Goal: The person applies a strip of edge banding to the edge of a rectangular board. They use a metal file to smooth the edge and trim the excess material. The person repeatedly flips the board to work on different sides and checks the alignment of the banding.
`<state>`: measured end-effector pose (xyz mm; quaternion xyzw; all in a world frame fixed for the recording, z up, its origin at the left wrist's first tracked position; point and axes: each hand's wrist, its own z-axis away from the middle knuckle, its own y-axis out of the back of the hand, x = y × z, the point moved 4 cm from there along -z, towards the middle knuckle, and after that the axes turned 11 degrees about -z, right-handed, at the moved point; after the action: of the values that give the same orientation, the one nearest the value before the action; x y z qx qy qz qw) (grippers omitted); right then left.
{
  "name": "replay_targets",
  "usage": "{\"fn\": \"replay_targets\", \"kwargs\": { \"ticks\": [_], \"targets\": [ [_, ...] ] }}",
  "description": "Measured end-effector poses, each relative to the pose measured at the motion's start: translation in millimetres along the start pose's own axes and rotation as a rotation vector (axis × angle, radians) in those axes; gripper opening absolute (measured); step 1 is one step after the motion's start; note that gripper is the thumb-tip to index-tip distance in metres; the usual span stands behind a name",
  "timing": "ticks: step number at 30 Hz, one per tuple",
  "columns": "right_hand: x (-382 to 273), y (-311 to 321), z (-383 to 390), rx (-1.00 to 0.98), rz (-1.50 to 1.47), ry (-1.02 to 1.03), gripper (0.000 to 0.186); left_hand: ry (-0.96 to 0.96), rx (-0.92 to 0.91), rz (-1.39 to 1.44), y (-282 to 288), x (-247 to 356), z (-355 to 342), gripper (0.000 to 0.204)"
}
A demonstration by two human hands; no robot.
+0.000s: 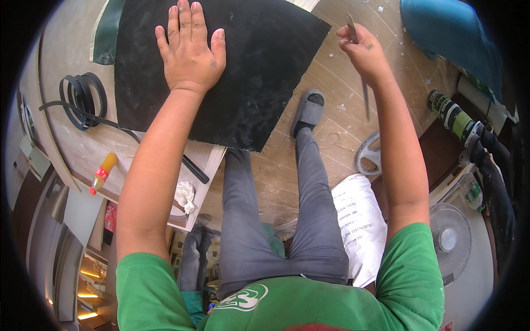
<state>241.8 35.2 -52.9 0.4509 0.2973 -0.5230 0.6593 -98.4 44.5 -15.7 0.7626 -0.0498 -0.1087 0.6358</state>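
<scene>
Near corner of bench (212, 167): crumpled white tissue (185, 196); red-capped bottle (102, 174) of yellow-orange liquid further left. Black sheet (259, 66) lies on the bench beyond, lower-right corner sticking out past the edge over the floor. Black strip coil (102, 99) left of it. Left hand (192, 58): flat, palm down on sheet's left half, fingers slightly spread. Right hand (364, 52): past sheet's right edge, closed around narrow flat tool (351, 29), one end showing above the fingers.

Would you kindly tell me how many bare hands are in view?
2: the left hand rests flat on the black sheet; the right hand holds a thin tool.
</scene>
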Motion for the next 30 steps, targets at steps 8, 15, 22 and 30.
{"fn": "replay_targets", "kwargs": {
  "ticks": [8,15,22,30],
  "targets": [
    [-9,-25,5,0.067,-0.123,-0.048,0.022,-0.008,0.018,-0.007,1,-1,0,0.066],
    [8,5,4,0.265,-0.175,-0.197,0.024,-0.002,0.004,-0.015,2,-1,1,0.066],
    [-29,-23,1,0.227,0.097,0.183,0.017,0.000,0.010,-0.004,2,0,0,0.066],
    [-58,-36,-13,0.019,0.389,0.481,0.015,-0.001,0.018,0.001,4,0,0,0.065]
  ]
}}
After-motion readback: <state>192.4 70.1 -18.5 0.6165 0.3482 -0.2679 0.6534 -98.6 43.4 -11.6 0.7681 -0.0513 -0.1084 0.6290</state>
